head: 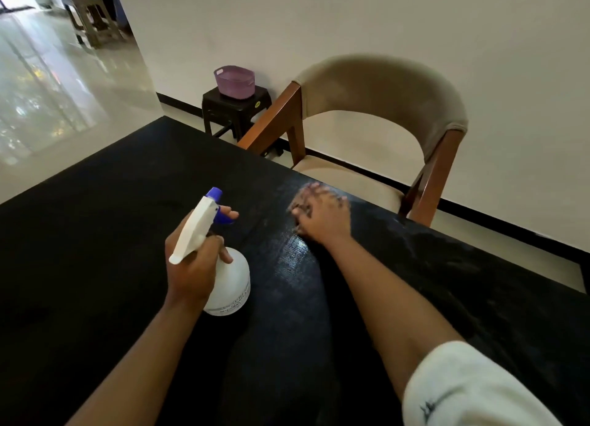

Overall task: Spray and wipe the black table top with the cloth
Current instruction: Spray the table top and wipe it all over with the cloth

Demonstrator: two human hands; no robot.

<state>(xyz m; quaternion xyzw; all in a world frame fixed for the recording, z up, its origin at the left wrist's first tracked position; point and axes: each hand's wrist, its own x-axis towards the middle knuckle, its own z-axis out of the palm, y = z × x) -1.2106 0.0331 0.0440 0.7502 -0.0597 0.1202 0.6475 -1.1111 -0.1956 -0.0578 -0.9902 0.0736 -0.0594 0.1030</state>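
While left hand (191, 266) grips the light-looking, likely slick spray bottle (230, 285) by its neck, right hand (322, 218) presses flat on the desk (95, 266).

beige chair (380, 87) by wall, purple basket (234, 82) on dark stool (236, 109)

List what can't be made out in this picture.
Head view:
The cloth: mostly under the motion-blurred right hand.
The spray bottle label: print too small to read.
The purple basket: its wall hides the contents.
The black table: near edge cut off by the frame's bottom.
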